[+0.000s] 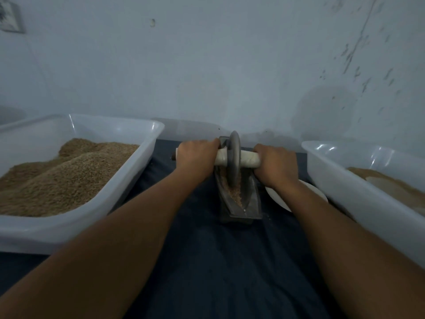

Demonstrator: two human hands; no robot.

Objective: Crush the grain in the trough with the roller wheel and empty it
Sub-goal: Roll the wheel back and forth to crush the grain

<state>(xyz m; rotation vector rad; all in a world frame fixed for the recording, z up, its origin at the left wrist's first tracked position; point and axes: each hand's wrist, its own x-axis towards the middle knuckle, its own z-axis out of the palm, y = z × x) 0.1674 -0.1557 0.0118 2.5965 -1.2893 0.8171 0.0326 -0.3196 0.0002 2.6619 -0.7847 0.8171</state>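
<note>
Fingers of both hands clamp the roller wheel's (234, 155) axle above the trough (249, 199).

Matt grey wheel (234, 155), stone or cast metal by the look, on a handle (249, 158) wrapped in whitish tape. The trough (251, 199) is dull dark metal, its grain (236, 192) coarse and pinkish-brown. Dark blue matt cloth (213, 261) underneath. At nine o'clock a glossy translucent plastic tub (128, 178) holds rough tan grain; another tub (345, 178) shines at three o'clock. A smooth white plate (315, 192) lies beside the trough.
</note>
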